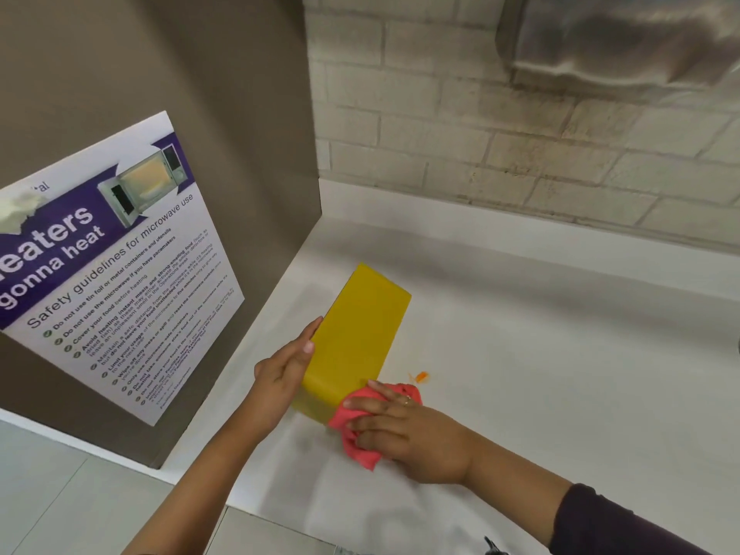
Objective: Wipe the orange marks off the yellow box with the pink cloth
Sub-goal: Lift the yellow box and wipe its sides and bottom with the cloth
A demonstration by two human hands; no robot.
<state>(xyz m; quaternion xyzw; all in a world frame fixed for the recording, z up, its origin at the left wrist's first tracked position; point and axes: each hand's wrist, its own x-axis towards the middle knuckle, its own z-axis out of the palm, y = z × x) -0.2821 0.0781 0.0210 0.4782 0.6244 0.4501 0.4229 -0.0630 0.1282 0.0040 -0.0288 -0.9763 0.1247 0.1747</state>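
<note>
The yellow box (356,338) lies lengthwise on the white counter (540,354), its top face plain yellow with no marks showing. My left hand (286,366) grips its left side near the close end, fingers flat along the edge. My right hand (404,430) presses the bunched pink cloth (354,426) against the box's near right corner. The cloth covers that corner, so any marks under it are hidden. A small orange smear (420,377) sits on the counter just right of the box.
A brown panel (168,94) with a microwave safety poster (120,270) rises on the left, close to the box. A pale brick wall (520,134) runs behind the counter. A metal fixture (624,38) hangs at the top right.
</note>
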